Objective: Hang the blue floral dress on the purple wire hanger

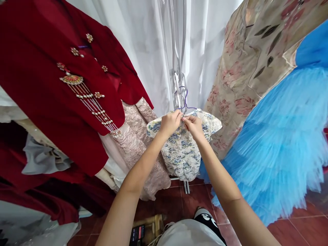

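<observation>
A small white dress with blue flowers and short flared sleeves hangs in front of me on a purple hanger. My left hand pinches the dress at the middle of its neckline. Close beside it, almost touching, my right hand has thumb and finger closed on the same spot. Whatever small fastening may lie between the fingertips is too small to make out. The hanger's hook is at a white metal stand behind the dress.
On the left hang a dark red velvet jacket with beaded ornaments and a pink brocade garment. A beige floral dress and a blue tulle dress hang on the right. White curtains hang behind; red tiles lie below.
</observation>
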Available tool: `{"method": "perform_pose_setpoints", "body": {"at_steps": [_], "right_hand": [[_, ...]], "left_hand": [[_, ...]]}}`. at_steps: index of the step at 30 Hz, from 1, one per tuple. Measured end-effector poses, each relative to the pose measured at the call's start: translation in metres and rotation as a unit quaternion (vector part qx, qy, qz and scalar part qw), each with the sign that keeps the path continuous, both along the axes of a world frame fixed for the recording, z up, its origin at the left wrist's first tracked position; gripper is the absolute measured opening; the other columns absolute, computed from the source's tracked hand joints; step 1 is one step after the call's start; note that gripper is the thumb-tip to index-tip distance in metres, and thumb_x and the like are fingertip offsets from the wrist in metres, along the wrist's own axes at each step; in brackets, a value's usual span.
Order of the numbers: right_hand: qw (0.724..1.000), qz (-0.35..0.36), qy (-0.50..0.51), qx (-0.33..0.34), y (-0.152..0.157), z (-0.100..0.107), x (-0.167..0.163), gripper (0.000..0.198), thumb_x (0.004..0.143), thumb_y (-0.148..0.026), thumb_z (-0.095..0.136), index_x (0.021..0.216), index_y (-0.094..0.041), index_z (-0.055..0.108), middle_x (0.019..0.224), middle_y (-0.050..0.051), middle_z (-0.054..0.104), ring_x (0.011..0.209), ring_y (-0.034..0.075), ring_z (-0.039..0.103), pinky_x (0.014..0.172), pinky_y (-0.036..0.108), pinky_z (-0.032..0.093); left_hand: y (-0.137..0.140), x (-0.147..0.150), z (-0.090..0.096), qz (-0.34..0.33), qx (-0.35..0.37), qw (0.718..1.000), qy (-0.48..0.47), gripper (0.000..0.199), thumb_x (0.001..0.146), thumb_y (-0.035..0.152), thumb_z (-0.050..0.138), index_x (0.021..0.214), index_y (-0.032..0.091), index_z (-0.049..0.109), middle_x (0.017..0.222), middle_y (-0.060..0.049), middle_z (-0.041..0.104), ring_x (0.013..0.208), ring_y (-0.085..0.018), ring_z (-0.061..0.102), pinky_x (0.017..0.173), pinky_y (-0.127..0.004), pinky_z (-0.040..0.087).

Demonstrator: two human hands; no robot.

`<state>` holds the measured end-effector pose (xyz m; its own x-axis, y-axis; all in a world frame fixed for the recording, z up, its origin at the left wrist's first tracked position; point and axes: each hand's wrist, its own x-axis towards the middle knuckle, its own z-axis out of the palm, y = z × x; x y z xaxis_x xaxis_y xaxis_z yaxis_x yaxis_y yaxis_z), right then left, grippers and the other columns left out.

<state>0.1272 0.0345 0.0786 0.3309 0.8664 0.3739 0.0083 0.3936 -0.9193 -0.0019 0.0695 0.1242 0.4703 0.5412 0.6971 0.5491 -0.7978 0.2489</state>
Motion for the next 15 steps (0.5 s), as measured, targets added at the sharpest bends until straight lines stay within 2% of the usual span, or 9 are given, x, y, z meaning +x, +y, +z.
{"method": "perform_pose_setpoints", "body": {"at_steps": [4,6,8,11,14,15], "right_hand": [[0.998,0.013,-0.019,-0.061,-0.005,-0.033,-0.011,0.024,0.074,-0.04,0.068,0.066,-0.017,0.063,0.041,-0.005,0.048,0.039,0.01,0.039,0.044,0.024,0.029],[0.995,0.027,-0.023,-0.094,-0.018,-0.058,-0.019,0.025,0.074,-0.041,0.066,0.067,-0.017,0.064,0.04,-0.006,0.047,0.038,0.01,0.038,0.043,0.024,0.028],[0.993,0.042,-0.023,-0.105,-0.033,-0.085,-0.028,0.026,0.075,-0.042,0.065,0.068,-0.017,0.063,0.04,-0.006,0.048,0.038,0.011,0.039,0.043,0.024,0.028],[0.989,0.1,-0.028,-0.109,-0.051,-0.121,-0.042,0.027,0.08,-0.044,0.064,0.074,-0.018,0.064,0.044,-0.005,0.05,0.04,0.011,0.041,0.046,0.024,0.03],[0.981,0.15,-0.024,-0.121,-0.058,-0.149,-0.051,0.03,0.085,-0.048,0.061,0.077,-0.019,0.061,0.047,-0.005,0.05,0.043,0.012,0.043,0.047,0.025,0.032],[0.982,0.139,-0.02,-0.129,-0.06,-0.157,-0.051,0.032,0.085,-0.05,0.061,0.078,-0.019,0.06,0.048,-0.005,0.049,0.043,0.013,0.043,0.048,0.026,0.033]], "left_hand": [[0.015,-0.023,0.017,-0.026,-0.024,0.99,-0.133,0.025,0.104,0.029,0.049,0.091,0.017,0.066,0.071,-0.001,0.068,0.064,-0.012,0.065,0.062,-0.023,0.044],[0.031,-0.051,0.021,-0.02,-0.059,0.976,-0.21,0.024,0.104,0.033,0.051,0.093,0.017,0.065,0.072,0.0,0.067,0.066,-0.011,0.066,0.062,-0.022,0.047],[0.049,-0.087,0.015,-0.009,-0.11,0.95,-0.292,0.022,0.099,0.035,0.06,0.09,0.016,0.065,0.07,0.001,0.066,0.065,-0.01,0.065,0.062,-0.021,0.048],[0.064,-0.133,-0.021,0.02,-0.176,0.896,-0.408,0.032,0.094,0.041,0.065,0.076,0.016,0.059,0.061,0.003,0.058,0.055,-0.009,0.058,0.055,-0.021,0.045],[0.055,-0.148,-0.08,0.054,-0.202,0.844,-0.494,0.045,0.094,0.057,0.057,0.073,0.018,0.051,0.058,0.005,0.051,0.049,-0.008,0.05,0.051,-0.021,0.042],[0.046,-0.146,-0.101,0.062,-0.226,0.811,-0.536,0.047,0.09,0.061,0.06,0.073,0.018,0.05,0.058,0.005,0.051,0.05,-0.008,0.05,0.052,-0.021,0.042]]}}
